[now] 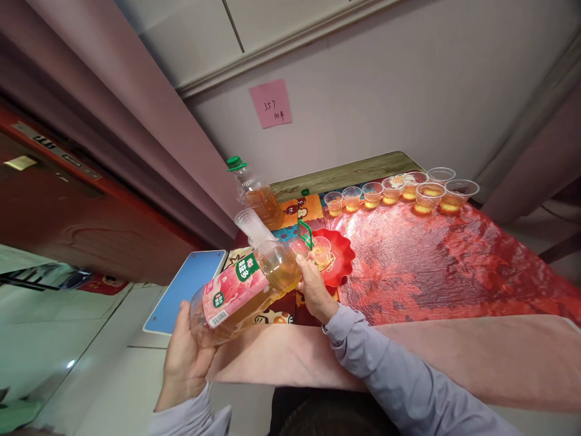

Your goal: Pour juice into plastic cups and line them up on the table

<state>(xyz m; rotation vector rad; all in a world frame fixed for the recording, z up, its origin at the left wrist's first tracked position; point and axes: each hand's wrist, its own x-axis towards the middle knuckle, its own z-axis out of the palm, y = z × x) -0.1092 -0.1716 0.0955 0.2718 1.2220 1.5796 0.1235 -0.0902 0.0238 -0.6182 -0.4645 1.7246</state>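
A large clear juice bottle (236, 284) with a pink and green label lies tilted in front of me, its neck pointing right and away. My left hand (188, 351) cradles the bottle's base. Near the neck, my right hand (313, 287) grips it; the fingers under it are hidden. A green carry loop (305, 233) stands up at the neck. The mouth is over or beside a clear plastic cup (322, 251) on a red scalloped plate (347, 266); I cannot tell if liquid is flowing. Behind the bottle, a stack of clear cups (249, 224) leans to one side.
A second juice bottle (263, 203) with a green cap stands behind. A loose green cap (305, 192) lies near the table's back edge. Several cups (372, 197) with yellow drink line the back of the red tablecloth (422, 260). A blue board (181, 287) is at the left.
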